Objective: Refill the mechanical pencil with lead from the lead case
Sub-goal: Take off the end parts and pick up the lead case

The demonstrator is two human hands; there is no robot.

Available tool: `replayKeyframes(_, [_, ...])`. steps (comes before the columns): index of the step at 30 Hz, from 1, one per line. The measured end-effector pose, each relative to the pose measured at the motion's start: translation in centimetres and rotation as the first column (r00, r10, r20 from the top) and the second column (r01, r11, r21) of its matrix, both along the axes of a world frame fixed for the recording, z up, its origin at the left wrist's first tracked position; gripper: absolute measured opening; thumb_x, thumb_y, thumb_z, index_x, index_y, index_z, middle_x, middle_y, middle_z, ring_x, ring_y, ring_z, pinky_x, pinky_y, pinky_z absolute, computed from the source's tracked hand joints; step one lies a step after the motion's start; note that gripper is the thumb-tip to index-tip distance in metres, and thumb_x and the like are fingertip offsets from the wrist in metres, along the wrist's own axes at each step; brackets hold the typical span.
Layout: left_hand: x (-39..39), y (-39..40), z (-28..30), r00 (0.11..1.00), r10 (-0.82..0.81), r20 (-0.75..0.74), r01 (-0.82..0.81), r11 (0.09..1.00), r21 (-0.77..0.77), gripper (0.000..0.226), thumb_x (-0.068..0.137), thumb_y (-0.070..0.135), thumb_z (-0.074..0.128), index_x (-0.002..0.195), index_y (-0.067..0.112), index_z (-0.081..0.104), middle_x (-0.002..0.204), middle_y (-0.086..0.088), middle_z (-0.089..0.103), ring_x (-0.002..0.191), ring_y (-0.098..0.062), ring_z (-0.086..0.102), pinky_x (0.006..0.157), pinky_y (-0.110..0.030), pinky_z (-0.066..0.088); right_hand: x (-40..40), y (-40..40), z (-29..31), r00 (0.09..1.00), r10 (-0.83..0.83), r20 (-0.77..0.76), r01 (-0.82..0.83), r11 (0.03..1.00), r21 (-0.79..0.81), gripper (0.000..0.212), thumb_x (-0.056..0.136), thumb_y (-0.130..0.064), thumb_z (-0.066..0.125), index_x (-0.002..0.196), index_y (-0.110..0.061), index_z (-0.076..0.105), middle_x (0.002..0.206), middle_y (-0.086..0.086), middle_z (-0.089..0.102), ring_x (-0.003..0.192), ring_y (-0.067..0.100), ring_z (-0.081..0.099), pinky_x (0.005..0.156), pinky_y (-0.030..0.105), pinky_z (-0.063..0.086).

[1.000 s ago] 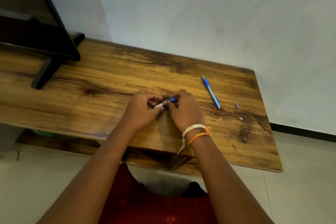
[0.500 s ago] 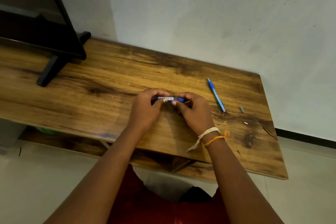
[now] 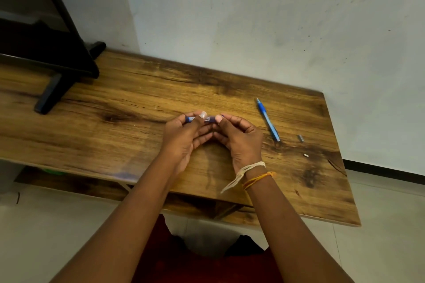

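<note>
Currently, both bare hands are raised just above the middle of the wooden tabletop (image 3: 128, 135), with the forearms entering from the near edge and converging toward each other. The left hand (image 3: 181, 135) is turned palm inward; its thumb lies along the top of the slim dark-blue plastic lead case with a white label (image 3: 199, 119), and the curled fingers support the case from behind. The right hand (image 3: 239, 138) faces it, palm inward, with its thumb tip and forefinger pinching the right end of the case. The case is held horizontally between the two hands, roughly parallel to the far edge of the tabletop. Both grips are narrow and closed on the case. Whether the case lid is open cannot be determined.

The right wrist carries a white thread band (image 3: 243, 173) and an orange thread band (image 3: 257, 179).

The blue plastic mechanical pencil (image 3: 268, 119) lies flat on the tabletop to the right of the hands, apart from them, angled with one end toward the far edge and the other toward the right-hand near area. Two small loose parts rest near the right edge: a small grey cylindrical piece (image 3: 300, 138) and, nearer the front, a small white piece (image 3: 305, 155). A black monitor stand (image 3: 53, 89) occupies the far left corner.
</note>
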State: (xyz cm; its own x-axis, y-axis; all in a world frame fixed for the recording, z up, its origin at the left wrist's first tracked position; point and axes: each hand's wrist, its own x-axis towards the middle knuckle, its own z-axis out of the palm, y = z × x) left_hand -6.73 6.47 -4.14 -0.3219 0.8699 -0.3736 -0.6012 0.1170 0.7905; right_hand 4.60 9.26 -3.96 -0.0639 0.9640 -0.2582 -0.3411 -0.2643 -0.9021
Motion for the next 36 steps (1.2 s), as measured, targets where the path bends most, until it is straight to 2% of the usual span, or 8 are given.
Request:
replayKeyframes(7, [-0.1, 0.1, -0.2, 1.000, -0.001, -0.018, 0.001, 1.000, -0.007, 0.003, 0.093, 0.009, 0.057, 0.090, 0.007, 0.059, 0.085, -0.015, 0.071, 0.069, -0.016, 0.073, 0.061, -0.024, 0.058, 0.4, 0.3, 0.1, 0.997, 0.046, -0.057, -0.050, 0.996, -0.071, 0.011, 0.081, 0.004, 0.069, 0.092, 0.008, 0.068, 0.081, 0.016, 0.070, 0.064, 0.014, 0.070, 0.063, 0.023, 0.060])
replayKeyframes(18, [-0.1, 0.2, -0.1, 0.999, -0.014, -0.047, 0.014, 1.000, -0.005, 0.005, 0.092, 0.008, 0.058, 0.094, 0.005, 0.060, 0.083, -0.014, 0.073, 0.074, -0.017, 0.074, 0.062, -0.022, 0.058, 1.1, 0.7, 0.6, 0.994, 0.094, -0.064, -0.100, 0.989, -0.110, 0.003, 0.088, -0.002, 0.063, 0.086, -0.003, 0.064, 0.074, 0.012, 0.074, 0.065, 0.017, 0.073, 0.062, 0.025, 0.061])
replayKeyframes(19, [-0.1, 0.2, 0.0, 0.999, -0.014, -0.045, 0.014, 1.000, 0.000, 0.005, 0.092, 0.009, 0.058, 0.094, 0.004, 0.060, 0.082, -0.013, 0.074, 0.075, -0.018, 0.074, 0.062, -0.023, 0.058, 1.2, 0.8, 0.6, 0.997, 0.071, -0.001, -0.071, 0.993, -0.092, 0.003, 0.086, -0.003, 0.066, 0.084, -0.005, 0.066, 0.073, 0.010, 0.074, 0.065, 0.016, 0.073, 0.060, 0.024, 0.060])
replayKeyframes(21, [0.0, 0.1, 0.0, 0.999, -0.024, -0.031, 0.024, 1.000, 0.005, 0.006, 0.092, 0.010, 0.058, 0.095, 0.005, 0.059, 0.083, -0.014, 0.075, 0.080, -0.019, 0.074, 0.065, -0.024, 0.058, 1.7, 1.1, 0.2, 0.949, -0.021, 0.315, 0.013, 1.000, 0.026, 0.006, 0.083, -0.007, 0.072, 0.081, -0.013, 0.070, 0.072, 0.006, 0.074, 0.064, 0.016, 0.072, 0.056, 0.022, 0.058])
replayKeyframes(24, [0.2, 0.2, 0.3, 1.000, -0.030, -0.001, 0.030, 1.000, -0.005, 0.007, 0.092, 0.010, 0.058, 0.097, 0.005, 0.058, 0.085, -0.016, 0.074, 0.080, -0.020, 0.074, 0.066, -0.025, 0.059, 3.1, 1.8, -0.4, 0.688, -0.147, 0.711, -0.004, 0.979, 0.206, 0.005, 0.082, -0.015, 0.073, 0.087, -0.016, 0.075, 0.079, 0.004, 0.074, 0.072, 0.018, 0.071, 0.069, 0.032, 0.060])
replayKeyframes(26, [0.2, 0.3, 0.4, 1.000, -0.012, -0.002, 0.012, 1.000, -0.007, 0.013, 0.092, 0.010, 0.059, 0.102, 0.004, 0.054, 0.088, -0.019, 0.073, 0.077, -0.020, 0.074, 0.066, -0.026, 0.060, 3.6, 2.0, -0.5, 0.599, -0.145, 0.788, -0.038, 0.977, 0.208, 0.010, 0.082, -0.018, 0.073, 0.091, -0.015, 0.076, 0.084, 0.002, 0.075, 0.078, 0.017, 0.071, 0.079, 0.033, 0.057])
replayKeyframes(30, [0.1, 0.2, 0.5, 1.000, 0.010, -0.010, -0.010, 1.000, -0.003, 0.026, 0.091, 0.010, 0.060, 0.112, -0.001, 0.049, 0.089, -0.021, 0.072, 0.077, -0.022, 0.074, 0.065, -0.027, 0.060, 3.1, 1.9, -0.5, 0.470, -0.170, 0.866, -0.075, 0.970, 0.231, 0.011, 0.082, -0.024, 0.073, 0.088, -0.016, 0.077, 0.082, 0.000, 0.074, 0.073, 0.010, 0.062, 0.071, 0.020, 0.044])
replayKeyframes(36, [0.1, 0.1, 0.4, 1.000, -0.004, -0.006, 0.004, 1.000, -0.001, 0.029, 0.091, 0.012, 0.061, 0.113, -0.003, 0.051, 0.083, -0.018, 0.075, 0.078, -0.024, 0.074, 0.064, -0.026, 0.059, 3.2, 1.7, -0.2, 0.447, -0.182, 0.876, -0.066, 0.970, 0.236, 0.016, 0.089, -0.023, 0.065, 0.090, -0.012, 0.077, 0.083, 0.006, 0.075, 0.070, 0.012, 0.057, 0.068, 0.019, 0.037])
